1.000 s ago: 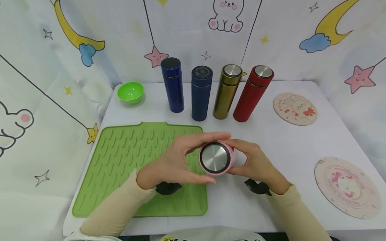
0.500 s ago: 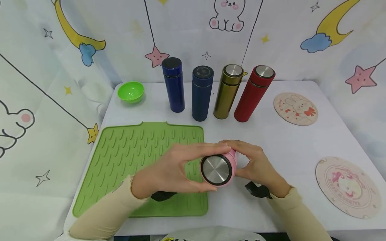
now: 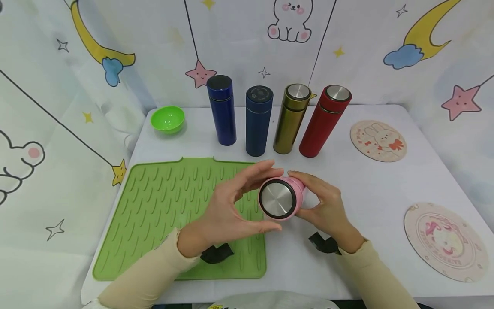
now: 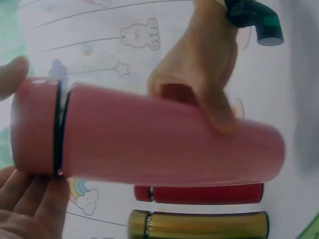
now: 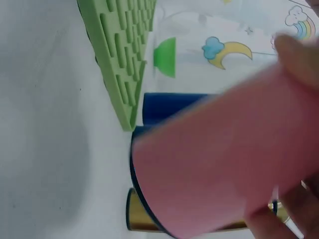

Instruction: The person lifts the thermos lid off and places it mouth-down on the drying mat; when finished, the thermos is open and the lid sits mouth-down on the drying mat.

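A pink thermos flask with a steel-topped lid is held up, its lid facing the head camera. My right hand grips its body, thumb on one side and fingers on the other; in the right wrist view, fingers wrap the pink body. Around the lid, my left hand spreads in a wide C, thumb below and fingers above, with a gap at the palm. The left wrist view has the left fingertips right at the lid's edge.
Behind stand a blue flask, a dark blue flask, a gold flask and a red flask. A green ridged mat lies left, a green bowl beyond it. Two round coasters, one with a rabbit, lie right.
The flask and both hands dipped toward the body, then rose again. My left fingers closed in on the lid half a second ago and now spread wider around it. The right hand keeps its grip.
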A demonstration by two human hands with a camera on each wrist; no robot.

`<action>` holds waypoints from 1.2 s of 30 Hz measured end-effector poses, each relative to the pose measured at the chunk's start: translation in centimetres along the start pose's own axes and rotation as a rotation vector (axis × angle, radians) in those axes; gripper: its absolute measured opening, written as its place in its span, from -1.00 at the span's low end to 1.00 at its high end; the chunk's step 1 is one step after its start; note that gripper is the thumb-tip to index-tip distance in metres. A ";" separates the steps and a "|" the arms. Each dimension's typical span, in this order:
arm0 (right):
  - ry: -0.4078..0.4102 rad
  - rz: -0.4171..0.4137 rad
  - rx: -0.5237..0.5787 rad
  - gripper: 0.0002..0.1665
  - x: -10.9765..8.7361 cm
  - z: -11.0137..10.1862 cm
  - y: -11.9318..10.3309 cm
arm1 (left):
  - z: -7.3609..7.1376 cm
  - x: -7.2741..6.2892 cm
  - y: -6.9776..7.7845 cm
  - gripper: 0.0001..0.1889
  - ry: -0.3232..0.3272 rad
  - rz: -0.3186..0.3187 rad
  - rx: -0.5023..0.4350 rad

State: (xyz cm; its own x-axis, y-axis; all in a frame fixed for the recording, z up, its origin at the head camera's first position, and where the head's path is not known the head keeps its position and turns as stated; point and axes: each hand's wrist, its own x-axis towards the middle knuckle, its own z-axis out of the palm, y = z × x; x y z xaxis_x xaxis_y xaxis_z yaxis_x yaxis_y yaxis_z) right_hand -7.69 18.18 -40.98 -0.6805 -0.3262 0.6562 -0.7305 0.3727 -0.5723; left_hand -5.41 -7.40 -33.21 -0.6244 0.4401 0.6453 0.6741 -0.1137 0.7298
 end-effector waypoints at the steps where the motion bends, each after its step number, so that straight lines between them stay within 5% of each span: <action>1: -0.022 -0.010 0.023 -0.13 0.0 -0.1 0.1 | -0.3 0.2 0.1 0.10 -0.039 -0.004 -0.010; 4: -0.090 -0.041 0.101 -0.11 -0.2 -0.4 0.4 | -1.0 0.7 0.6 0.06 -0.173 -0.004 -0.011; 12: -0.297 -0.062 0.258 -0.21 -0.2 -0.9 0.0 | -2.0 1.6 1.6 -0.26 -0.523 0.121 0.097; 19: -0.335 -0.083 0.236 -0.29 0.0 -1.1 -0.4 | -2.0 1.9 2.0 -0.31 -0.655 0.135 0.078; 24: -0.275 -0.094 0.232 -0.26 -0.1 -0.9 -0.1 | -1.7 1.7 1.5 -0.34 -0.552 0.152 0.065; 28: -0.071 -0.100 0.128 -0.20 -0.4 0.1 0.0 | -0.9 1.3 0.7 -0.26 -0.299 0.113 0.078; 32: 0.134 -0.034 -0.042 -0.18 -0.7 1.4 -0.4 | 0.2 0.8 0.1 -0.17 -0.027 0.002 0.090; 36: 0.200 0.013 -0.128 -0.20 -0.9 2.1 -0.8 | 0.8 0.5 -0.1 -0.13 0.087 -0.059 0.098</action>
State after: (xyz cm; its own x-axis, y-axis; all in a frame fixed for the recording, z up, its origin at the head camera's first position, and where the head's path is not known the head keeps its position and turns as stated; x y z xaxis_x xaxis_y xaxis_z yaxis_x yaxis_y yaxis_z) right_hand -6.64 16.35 -42.09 -0.6553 -0.1464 0.7411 -0.6997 0.4874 -0.5224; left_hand -5.45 -6.42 -33.14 -0.6935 0.3637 0.6219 0.6677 0.0001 0.7444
